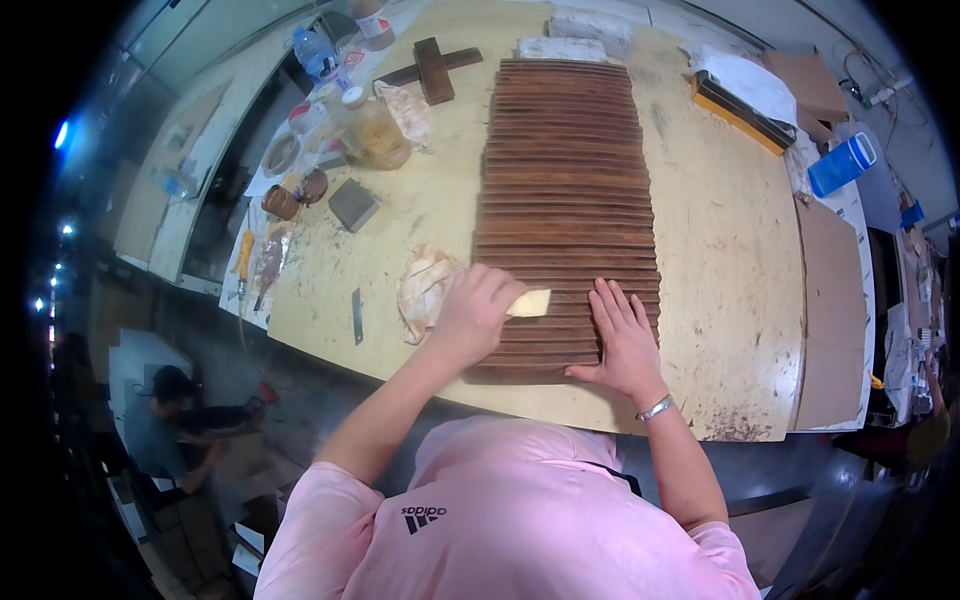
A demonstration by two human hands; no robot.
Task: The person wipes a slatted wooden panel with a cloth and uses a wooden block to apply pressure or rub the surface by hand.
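Observation:
A long brown ribbed wooden panel (565,170) lies on the pale board, its ridges running crosswise. My left hand (476,312) is closed round a small pale yellow piece (530,303) that looks like folded sandpaper, held over the ribs at the panel's near left. Flat on the near right part of the panel rests my right hand (626,335), fingers stretched out and thumb to the side, holding nothing. A crumpled stained cloth (424,285) is beside my left hand, partly hidden behind it. Left of that cloth lies a thin metal blade (357,316).
A grey block (352,205), a lidded jar of yellowish liquid (380,135) and a brown-stained cup (280,203) stand at the left. Two crossed dark wood strips (433,72) lie far left. A blue container (841,165) is at the right. Another person (175,420) sits low at left.

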